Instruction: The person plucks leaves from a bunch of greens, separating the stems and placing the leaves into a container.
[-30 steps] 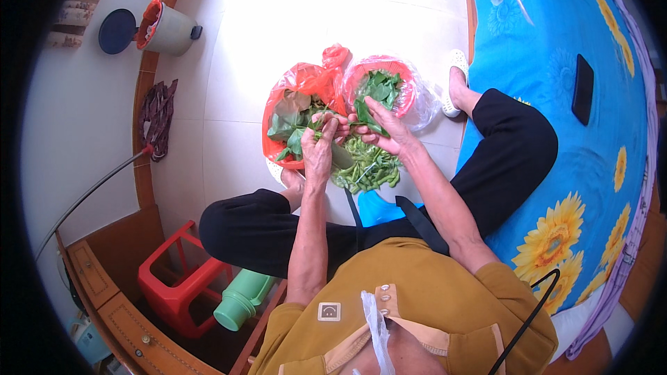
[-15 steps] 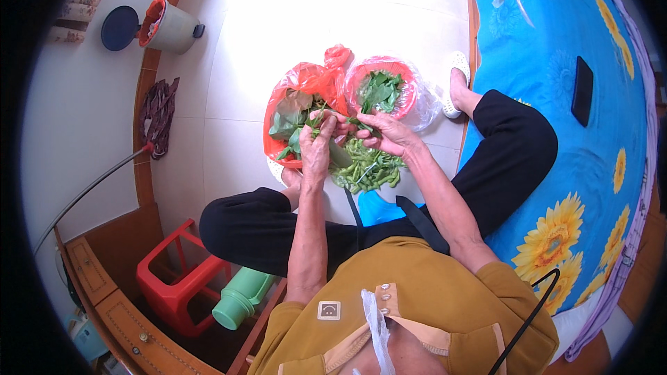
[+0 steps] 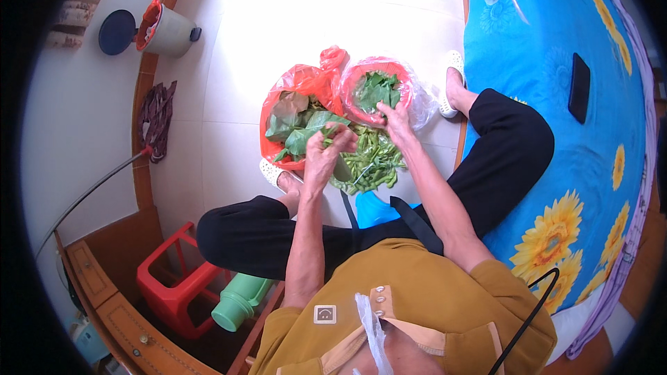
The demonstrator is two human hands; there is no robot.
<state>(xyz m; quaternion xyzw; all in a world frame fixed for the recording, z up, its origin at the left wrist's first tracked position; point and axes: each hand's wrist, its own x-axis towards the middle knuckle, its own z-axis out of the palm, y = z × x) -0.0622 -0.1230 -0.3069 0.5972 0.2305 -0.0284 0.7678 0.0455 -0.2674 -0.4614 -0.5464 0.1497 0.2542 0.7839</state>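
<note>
Leaves (image 3: 321, 123) are pinched in the left hand (image 3: 326, 150); I cannot tell the grip of the right hand (image 3: 396, 123).

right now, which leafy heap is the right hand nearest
The leaves in the round red basin ringed with clear plastic; the other leaves sit in the red bag, beside the left hand.

Bin (image 3: 174, 32), pale grey, orange liner (image 3: 147, 22), dark lid (image 3: 117, 32) open; mop (image 3: 158, 121), dark red cloth head; stool (image 3: 182, 296), red plastic; flask (image 3: 240, 300), light green, beside stool; drawer unit (image 3: 132, 323), wooden; bedsheet (image 3: 514, 76), blue, sunflower-printed; phone (image 3: 579, 88), black, lying on bedsheet
</note>
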